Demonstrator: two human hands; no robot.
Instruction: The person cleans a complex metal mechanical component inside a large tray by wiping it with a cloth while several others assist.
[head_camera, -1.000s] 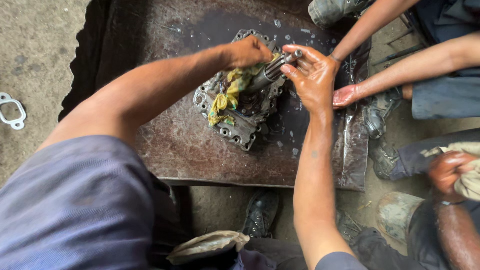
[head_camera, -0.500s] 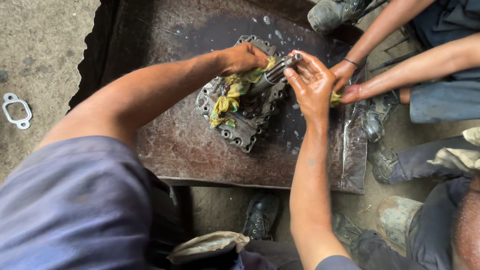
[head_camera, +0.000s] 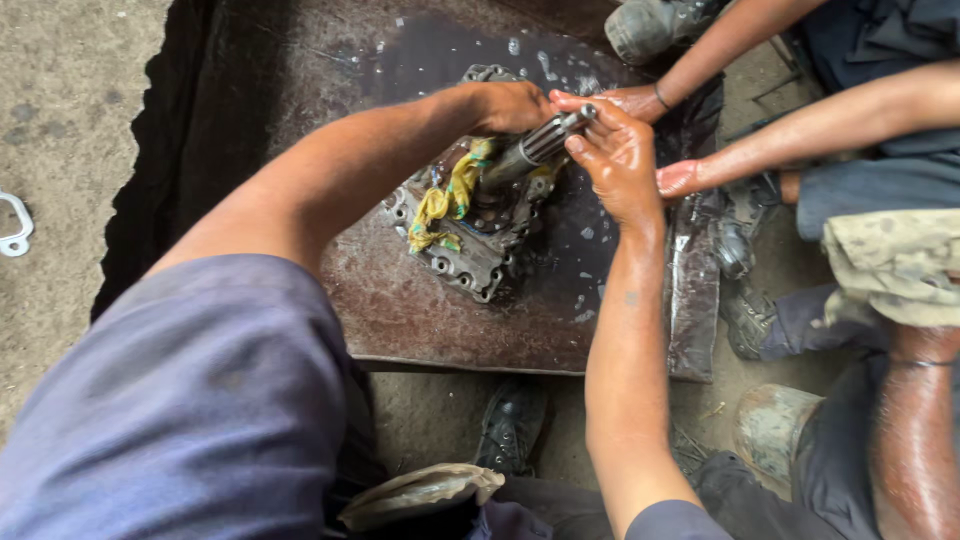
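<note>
A grey metal housing plate (head_camera: 470, 262) with bolt holes around its rim lies on a rusty, oil-wet steel tray (head_camera: 420, 310). A splined steel shaft (head_camera: 530, 150) rises out of it at a slant. My left hand (head_camera: 510, 105) is closed on a yellow-green rag (head_camera: 450, 200) pressed against the shaft's lower part. My right hand (head_camera: 615, 155) grips the shaft's upper end with its fingertips. Both hands are oily.
Another person's two bare forearms reach in from the upper right, hands (head_camera: 680, 178) resting at the tray's right edge. Work shoes (head_camera: 515, 420) stand below the tray. A flat metal gasket (head_camera: 14, 225) lies on the concrete floor at left. A second person's arm (head_camera: 915, 430) is at lower right.
The view has shifted left and down. My left hand slid further up the shaft with the rag. The other person's hands moved apart at the tray's right edge.
</note>
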